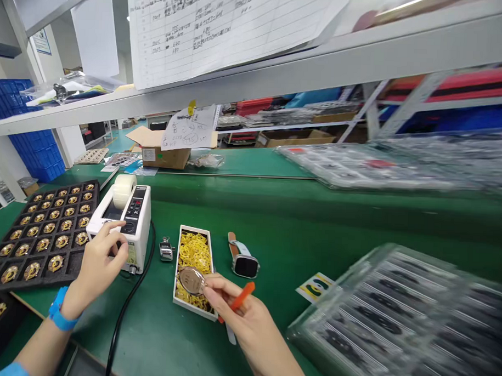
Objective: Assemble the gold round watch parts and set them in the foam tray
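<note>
My right hand pinches a round silver watch case between thumb and fingers. It also holds an orange-handled tool, whose working end I cannot make out. Both are above a white box of yellow rings. At the front of a white tape dispenser with a tape roll is my left hand. Its index finger is stretched toward the dispenser, the other fingers are loosely curled, and I see nothing held. A blue band circles the left wrist.
A black tray of gold round parts lies left. Between dispenser and box sits a small metal counter; a black cable runs forward. A smartwatch, a yellow-green card and clear plastic trays are rightward. A shelf crosses above.
</note>
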Motion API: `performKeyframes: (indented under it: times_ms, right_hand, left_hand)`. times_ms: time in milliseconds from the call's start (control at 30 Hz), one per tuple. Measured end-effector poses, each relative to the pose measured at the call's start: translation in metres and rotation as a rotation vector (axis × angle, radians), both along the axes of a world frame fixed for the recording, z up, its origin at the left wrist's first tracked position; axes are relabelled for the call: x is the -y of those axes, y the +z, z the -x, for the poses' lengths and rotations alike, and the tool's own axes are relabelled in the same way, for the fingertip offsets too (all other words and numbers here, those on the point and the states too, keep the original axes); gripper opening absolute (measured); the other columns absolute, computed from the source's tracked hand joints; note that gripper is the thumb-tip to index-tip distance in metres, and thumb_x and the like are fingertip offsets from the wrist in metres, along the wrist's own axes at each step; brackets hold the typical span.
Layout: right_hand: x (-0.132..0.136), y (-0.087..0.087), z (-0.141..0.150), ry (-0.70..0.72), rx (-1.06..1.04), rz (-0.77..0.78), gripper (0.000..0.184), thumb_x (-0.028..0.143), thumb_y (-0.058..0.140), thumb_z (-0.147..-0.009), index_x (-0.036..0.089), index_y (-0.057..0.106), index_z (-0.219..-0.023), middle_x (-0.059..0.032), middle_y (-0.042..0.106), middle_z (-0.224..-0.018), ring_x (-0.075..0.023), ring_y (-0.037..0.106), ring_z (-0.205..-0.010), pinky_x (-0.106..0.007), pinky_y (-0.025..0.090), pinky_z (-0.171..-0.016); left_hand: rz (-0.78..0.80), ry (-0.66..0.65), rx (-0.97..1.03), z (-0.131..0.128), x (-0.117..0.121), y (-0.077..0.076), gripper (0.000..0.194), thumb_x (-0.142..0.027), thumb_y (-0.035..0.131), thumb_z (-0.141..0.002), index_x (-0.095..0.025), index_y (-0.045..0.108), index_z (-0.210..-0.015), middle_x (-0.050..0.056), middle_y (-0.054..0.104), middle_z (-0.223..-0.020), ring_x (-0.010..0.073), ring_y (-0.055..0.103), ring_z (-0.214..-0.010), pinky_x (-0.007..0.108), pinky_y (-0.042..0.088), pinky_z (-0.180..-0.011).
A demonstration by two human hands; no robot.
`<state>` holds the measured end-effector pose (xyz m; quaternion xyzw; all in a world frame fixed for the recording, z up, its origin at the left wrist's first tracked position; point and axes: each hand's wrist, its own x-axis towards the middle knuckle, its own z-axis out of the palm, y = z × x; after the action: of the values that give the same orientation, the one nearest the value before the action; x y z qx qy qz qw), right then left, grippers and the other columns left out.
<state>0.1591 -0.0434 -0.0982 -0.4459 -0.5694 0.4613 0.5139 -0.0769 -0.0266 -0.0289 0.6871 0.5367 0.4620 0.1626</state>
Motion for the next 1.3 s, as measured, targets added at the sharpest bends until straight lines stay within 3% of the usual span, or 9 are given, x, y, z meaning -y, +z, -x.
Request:
performKeyframes:
  times_ms: [67,167,267,333,467,567,1000,1200,1300]
  right_hand:
    - [0.000,0.001,-0.002,0.059,-0.090,0.105,0.042,0.062,0.062,-0.073,0.020,0.063,-0.073,-0.0043,0.062,-0.076,-0.0171,0.055,-0.065,-0.025,0.043,-0.052]
    - [-0.001,-0.001,-0.002,0.121,-0.216,0.216,0.043,0.062,0.064,-0.072,0.020,0.059,-0.074,0.0006,0.052,-0.063,-0.0121,0.042,-0.054,-0.022,0.034,-0.048]
    - [-0.002,-0.002,-0.002,0.162,-0.324,0.252,0.042,0.059,0.067,-0.070,0.019,0.055,-0.073,0.0054,0.039,-0.057,-0.0093,0.030,-0.052,-0.021,0.028,-0.050]
    - [-0.002,-0.001,-0.002,0.176,-0.367,0.258,0.043,0.058,0.069,-0.069,0.018,0.053,-0.071,0.0062,0.036,-0.057,-0.0087,0.026,-0.052,-0.021,0.026,-0.051]
    - [-0.001,0.004,0.001,0.214,-0.394,0.262,0.042,0.057,0.068,-0.070,0.019,0.051,-0.068,0.0066,0.035,-0.056,-0.0094,0.026,-0.052,-0.022,0.027,-0.053]
    - [0.002,0.007,0.002,0.243,-0.409,0.275,0.038,0.054,0.068,-0.072,0.020,0.051,-0.070,0.0051,0.041,-0.060,-0.0108,0.035,-0.056,-0.023,0.032,-0.058]
    - [0.004,0.001,-0.001,0.199,-0.363,0.349,0.038,0.055,0.070,-0.071,0.021,0.053,-0.071,0.0051,0.040,-0.059,-0.0119,0.035,-0.057,-0.025,0.031,-0.059]
    - [0.003,0.002,-0.003,0.170,-0.380,0.335,0.038,0.056,0.070,-0.070,0.020,0.058,-0.074,0.0028,0.051,-0.065,-0.0128,0.042,-0.062,-0.025,0.034,-0.061]
    - [0.002,0.003,-0.003,0.180,-0.337,0.322,0.037,0.056,0.068,-0.072,0.019,0.059,-0.074,0.0006,0.057,-0.070,-0.0132,0.047,-0.064,-0.025,0.035,-0.061]
  left_hand:
    - [-0.010,-0.027,-0.178,-0.007,-0.004,0.009,0.014,-0.016,0.051,-0.078,-0.019,0.055,-0.065,0.005,0.064,-0.096,0.0123,0.047,-0.060,0.026,0.034,-0.056]
    - [0.038,-0.170,-0.104,-0.022,-0.007,0.012,0.015,-0.017,0.049,-0.082,-0.019,0.052,-0.068,0.003,0.060,-0.086,0.0116,0.044,-0.058,0.025,0.033,-0.056]
    - [0.172,-0.447,0.040,-0.043,-0.005,0.002,0.019,-0.023,0.051,-0.083,-0.018,0.052,-0.065,0.001,0.050,-0.077,0.0131,0.044,-0.065,0.025,0.034,-0.057]
    - [0.262,-0.531,0.084,-0.055,-0.003,-0.009,0.020,-0.026,0.054,-0.083,-0.018,0.054,-0.065,-0.001,0.044,-0.073,0.0134,0.043,-0.067,0.025,0.033,-0.057]
    - [0.362,-0.524,0.068,-0.064,-0.003,-0.029,0.022,-0.029,0.055,-0.084,-0.017,0.059,-0.066,-0.001,0.041,-0.073,0.0132,0.041,-0.067,0.025,0.031,-0.058]
    - [0.392,-0.531,0.054,-0.062,-0.005,-0.035,0.021,-0.028,0.055,-0.083,-0.017,0.060,-0.066,-0.001,0.042,-0.072,0.0135,0.042,-0.067,0.025,0.031,-0.059]
    - [0.463,-0.530,0.132,-0.062,-0.007,-0.036,0.018,-0.025,0.058,-0.079,-0.016,0.058,-0.063,-0.002,0.041,-0.069,0.0121,0.039,-0.063,0.026,0.028,-0.056]
    - [0.498,-0.625,0.282,-0.059,-0.011,-0.033,0.017,-0.027,0.061,-0.080,-0.016,0.064,-0.068,0.004,0.052,-0.091,0.0162,0.050,-0.083,0.027,0.038,-0.068]
    - [0.592,-0.681,0.373,-0.059,-0.011,-0.037,0.020,-0.031,0.063,-0.080,-0.015,0.065,-0.068,0.005,0.056,-0.085,0.0152,0.053,-0.075,0.027,0.042,-0.065]
